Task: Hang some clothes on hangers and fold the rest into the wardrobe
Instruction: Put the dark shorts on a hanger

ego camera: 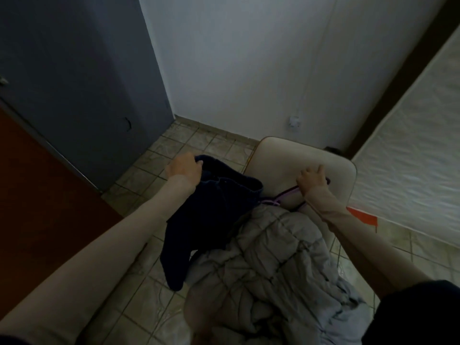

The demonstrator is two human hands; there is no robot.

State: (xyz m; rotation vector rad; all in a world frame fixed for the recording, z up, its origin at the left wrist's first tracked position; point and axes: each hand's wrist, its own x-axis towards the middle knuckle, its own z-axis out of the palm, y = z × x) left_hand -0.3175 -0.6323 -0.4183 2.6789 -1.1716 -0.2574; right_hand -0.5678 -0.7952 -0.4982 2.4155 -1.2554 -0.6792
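Note:
My left hand (183, 168) grips the top edge of a dark navy garment (211, 215) and holds it up; the cloth hangs down over the floor and against the chair's left side. My right hand (312, 181) is curled round a purple hanger (286, 195) that lies on the seat of a cream chair (281, 158). A second, dark hanger shows just below it. A grey quilted jacket (276, 265) is heaped on the near part of the chair.
A grey wardrobe (82, 78) stands at the left, with a reddish-brown panel (37, 195) in front of it. A white wall with a socket (294, 123) is behind the chair. A white mattress (418, 155) leans at the right. The floor is tiled.

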